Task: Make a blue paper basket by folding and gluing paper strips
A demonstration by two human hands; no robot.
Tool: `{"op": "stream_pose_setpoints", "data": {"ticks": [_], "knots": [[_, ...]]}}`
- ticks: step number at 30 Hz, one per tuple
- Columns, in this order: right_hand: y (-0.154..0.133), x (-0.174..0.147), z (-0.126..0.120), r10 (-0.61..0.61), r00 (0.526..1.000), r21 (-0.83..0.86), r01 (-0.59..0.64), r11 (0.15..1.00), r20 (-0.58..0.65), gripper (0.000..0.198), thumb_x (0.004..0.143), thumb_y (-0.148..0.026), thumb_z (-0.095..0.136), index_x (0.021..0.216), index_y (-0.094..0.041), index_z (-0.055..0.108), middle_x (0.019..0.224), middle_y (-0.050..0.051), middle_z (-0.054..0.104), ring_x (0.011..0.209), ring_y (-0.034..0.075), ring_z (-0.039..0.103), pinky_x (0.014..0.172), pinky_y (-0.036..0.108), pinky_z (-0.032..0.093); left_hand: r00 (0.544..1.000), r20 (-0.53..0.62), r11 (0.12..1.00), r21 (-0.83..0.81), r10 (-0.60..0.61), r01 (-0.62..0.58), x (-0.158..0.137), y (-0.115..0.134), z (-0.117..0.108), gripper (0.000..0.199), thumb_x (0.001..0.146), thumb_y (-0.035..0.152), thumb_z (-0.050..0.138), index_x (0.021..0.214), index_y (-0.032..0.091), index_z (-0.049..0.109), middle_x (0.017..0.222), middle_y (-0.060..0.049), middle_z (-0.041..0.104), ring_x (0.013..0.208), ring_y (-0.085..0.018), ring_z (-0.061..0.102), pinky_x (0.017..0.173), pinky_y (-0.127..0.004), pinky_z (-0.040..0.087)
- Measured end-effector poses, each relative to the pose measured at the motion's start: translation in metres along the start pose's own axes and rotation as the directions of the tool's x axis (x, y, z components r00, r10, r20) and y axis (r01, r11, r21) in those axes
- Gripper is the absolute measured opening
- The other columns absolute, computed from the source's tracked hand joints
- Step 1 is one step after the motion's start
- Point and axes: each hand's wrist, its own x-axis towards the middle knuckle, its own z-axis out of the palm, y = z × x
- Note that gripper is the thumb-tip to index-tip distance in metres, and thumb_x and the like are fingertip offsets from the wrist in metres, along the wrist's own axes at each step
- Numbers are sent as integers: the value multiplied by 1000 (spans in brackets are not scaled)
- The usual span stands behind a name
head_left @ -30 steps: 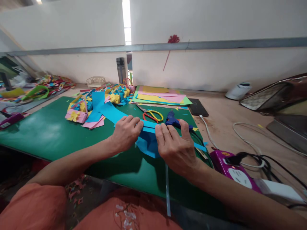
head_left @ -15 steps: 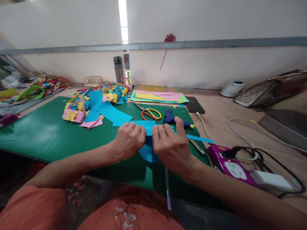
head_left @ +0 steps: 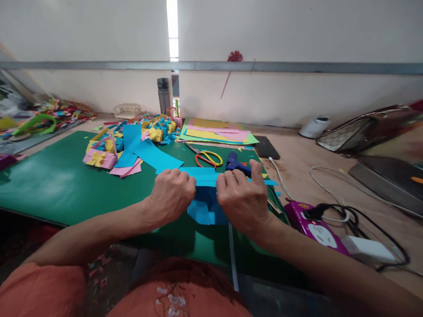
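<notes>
My left hand [head_left: 175,191] and my right hand [head_left: 244,196] are closed side by side on a piece of blue paper [head_left: 206,177], which shows in the gap between them. My right thumb sticks up, and a blue end of paper comes out to its right. Below the knuckles, a lower blue paper part [head_left: 203,213] hangs over the green mat; how the parts join is hidden. Just beyond my right hand lies a blue glue gun [head_left: 236,163]. Scissors [head_left: 208,158] with red and yellow handles rest behind the paper.
Blue sheets [head_left: 158,154], a pink paper basket [head_left: 101,158] and heaped small baskets [head_left: 161,130] sit at the left back. Coloured sheets [head_left: 218,132] are stacked behind. To the right are a phone [head_left: 267,147], a purple power strip [head_left: 317,229] with cables, and a bag [head_left: 360,130].
My hands have moved farther apart, baring more blue paper between them. The blue end sticking out to the right of my right hand now reaches less far. The view has shifted slightly.
</notes>
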Motion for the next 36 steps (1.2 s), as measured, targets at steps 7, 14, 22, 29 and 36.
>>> {"op": "stream_pose_setpoints", "data": {"ticks": [7,14,22,29,36], "knots": [[9,0,-5,-2,997,31,-1,1000,74,33,81,-2,37,68,-12,66,55,6,58,56,17,47,85,49,38,999,29,999,10,-38,38,0,-3,3,25,78,10,47,56,14,59,53,-6,58,53,-19,54,47,-28,27],[3,-1,-1,-13,999,17,12,1000,32,33,80,-3,39,63,-13,65,53,5,58,55,18,47,87,50,36,990,-132,999,-5,49,-50,16,8,5,16,80,12,51,72,16,64,80,-7,67,74,-23,58,55,-31,38],[12,-2,5,23,995,154,-38,987,101,28,83,-7,41,69,-13,65,61,5,63,61,18,53,95,52,27,973,-138,961,-179,188,-211,37,11,13,19,82,12,48,69,15,61,71,-4,66,68,-18,57,56,-28,39],[52,-4,-18,210,974,496,-142,857,-85,29,89,-37,48,102,-15,60,97,11,69,95,27,61,95,51,30,995,-53,775,-631,-86,34,31,-12,34,23,81,16,46,69,13,65,69,-5,65,65,-13,58,61,-22,41],[56,-24,3,692,717,927,-203,316,-79,49,88,-39,49,131,-20,40,121,14,56,114,26,53,93,45,43,911,303,18,-947,-280,321,30,-12,27,21,70,29,57,60,10,60,56,-1,56,53,-10,47,50,-20,37]]}}
